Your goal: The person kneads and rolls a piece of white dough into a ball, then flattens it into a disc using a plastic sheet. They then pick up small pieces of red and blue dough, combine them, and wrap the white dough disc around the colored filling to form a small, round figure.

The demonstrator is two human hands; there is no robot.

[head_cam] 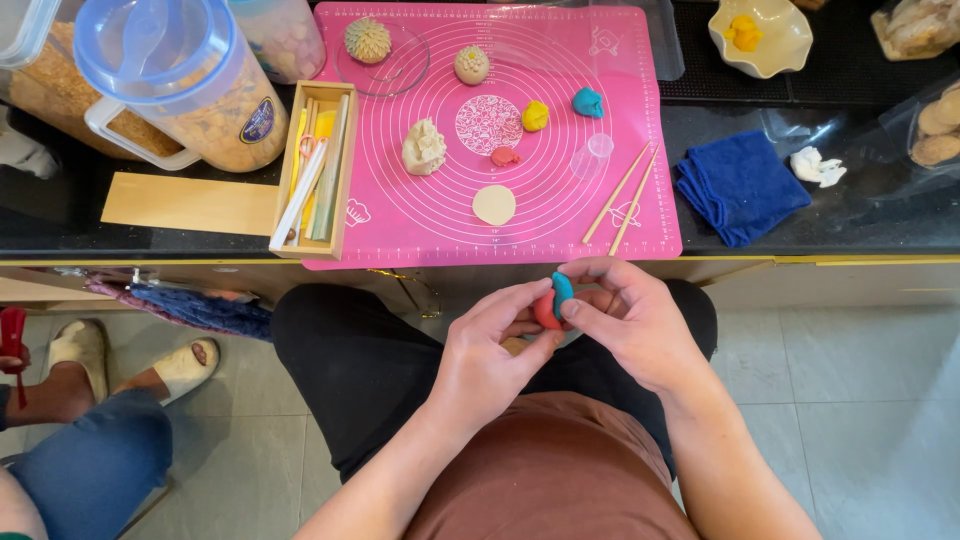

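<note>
Below pink mat (400, 225), both hands (490, 365) (625, 325) pinch 2 dough pieces (554, 302).

Chopsticks (620, 194) on mat (420, 225), right side

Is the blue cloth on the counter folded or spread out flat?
Folded. The blue cloth lies bunched in layers, with stacked edges showing along its left side, right of the pink mat.
</note>
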